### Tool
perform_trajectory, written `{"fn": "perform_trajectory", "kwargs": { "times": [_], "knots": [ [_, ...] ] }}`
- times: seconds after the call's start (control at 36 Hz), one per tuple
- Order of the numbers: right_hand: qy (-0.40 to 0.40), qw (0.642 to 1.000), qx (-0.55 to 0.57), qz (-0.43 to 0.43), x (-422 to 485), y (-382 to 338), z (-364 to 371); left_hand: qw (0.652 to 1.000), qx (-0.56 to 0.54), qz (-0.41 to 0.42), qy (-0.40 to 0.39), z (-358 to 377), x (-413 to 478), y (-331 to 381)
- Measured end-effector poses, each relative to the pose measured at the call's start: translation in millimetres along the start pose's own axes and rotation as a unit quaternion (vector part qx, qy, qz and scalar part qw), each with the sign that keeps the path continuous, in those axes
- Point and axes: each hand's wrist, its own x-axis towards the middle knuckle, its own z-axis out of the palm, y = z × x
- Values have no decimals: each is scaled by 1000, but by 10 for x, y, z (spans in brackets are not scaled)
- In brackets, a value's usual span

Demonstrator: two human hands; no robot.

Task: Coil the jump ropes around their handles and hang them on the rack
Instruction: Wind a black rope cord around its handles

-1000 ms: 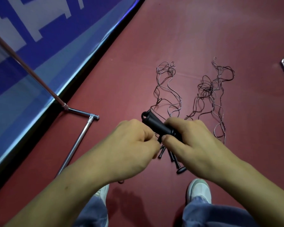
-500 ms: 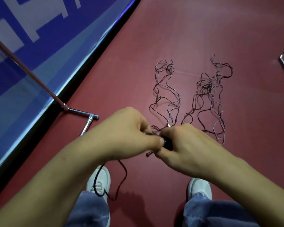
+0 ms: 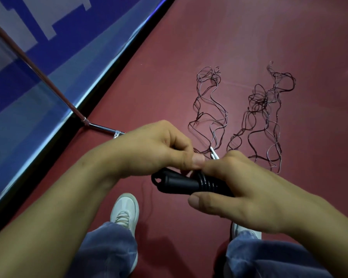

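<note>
At lower centre we see the right hand (image 3: 247, 193), its fingers and thumb wrapped round the black plastic jump-rope handles (image 3: 175, 182), held level above the dark red floor (image 3: 249, 37). Several turns of thin dark cord (image 3: 207, 184) ring the handles beside the thumb. The left hand (image 3: 157, 149) meets it from the left, fingers curled and thumb pressed to forefinger, apparently pinching that cord. Higher up, right of centre, a loose tangle of thin rope (image 3: 209, 117) and a second tangle (image 3: 259, 101) lie on the floor. At left, the chrome rack foot (image 3: 102, 127) adjoins a blue banner (image 3: 38, 81).

Dark red floor (image 3: 249, 37) — blue wall panel (image 3: 48, 63) along left edge.
</note>
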Motion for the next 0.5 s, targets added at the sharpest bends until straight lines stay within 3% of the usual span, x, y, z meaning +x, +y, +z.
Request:
{"fn": "perform_trajectory", "kwargs": {
  "times": [0.08, 0.17, 0.28, 0.36, 0.5],
  "knots": [
    [62, 998, -3, -14, 13, 45, 80, 996, -80, -34, -16, 9, 17, -75],
    [62, 997, 21, -38, 43, 55, 86, 989, -129, -69, -39, 18, 55, -174],
    [121, 979, 162, -22, 37, 50, 50, 948, -299, -104, -25, 122, 104, -282],
    [125, 946, 301, 1, 13, 45, -1, 917, -381, -120, 1, 237, 131, -328],
    [203, 913, 354, 16, 23, 56, -80, 912, -381, -110, 101, 436, 218, -204]
  ]
}}
